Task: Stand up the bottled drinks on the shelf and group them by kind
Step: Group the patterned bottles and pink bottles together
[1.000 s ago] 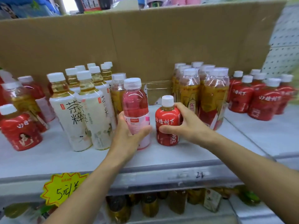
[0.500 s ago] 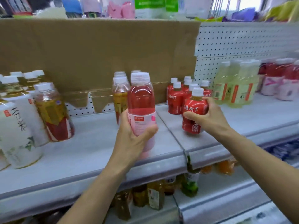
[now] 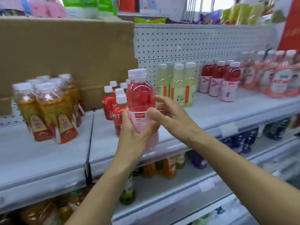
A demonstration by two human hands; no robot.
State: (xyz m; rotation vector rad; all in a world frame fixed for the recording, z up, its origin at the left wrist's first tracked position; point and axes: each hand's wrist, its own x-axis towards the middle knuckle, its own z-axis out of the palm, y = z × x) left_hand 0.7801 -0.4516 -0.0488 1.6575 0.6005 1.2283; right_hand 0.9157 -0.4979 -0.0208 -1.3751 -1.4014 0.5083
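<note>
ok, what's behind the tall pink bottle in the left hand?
Visible: small red white-capped bottles on the grey shelf, right behind the tall clear pink-drink bottle the left hand grips; white pegboard farther back. Hidden: that group's right side, covered by bottle and hand.

The left grip (image 3: 131,135), a bare hand, held a pink bottle (image 3: 140,98) upright by its lower label, above the front of the shelf (image 3: 211,111) and in front of a cluster of small red bottles (image 3: 108,104). The right grip (image 3: 168,116) hovered with fingers spread just to the bottle's right, its thumb perhaps touching the label, though blur made that hard to judge. Amber tea bottles (image 3: 47,108) stood to the left, pale yellow bottles (image 3: 178,85) and darker pink bottles (image 3: 217,80) to the right.
</note>
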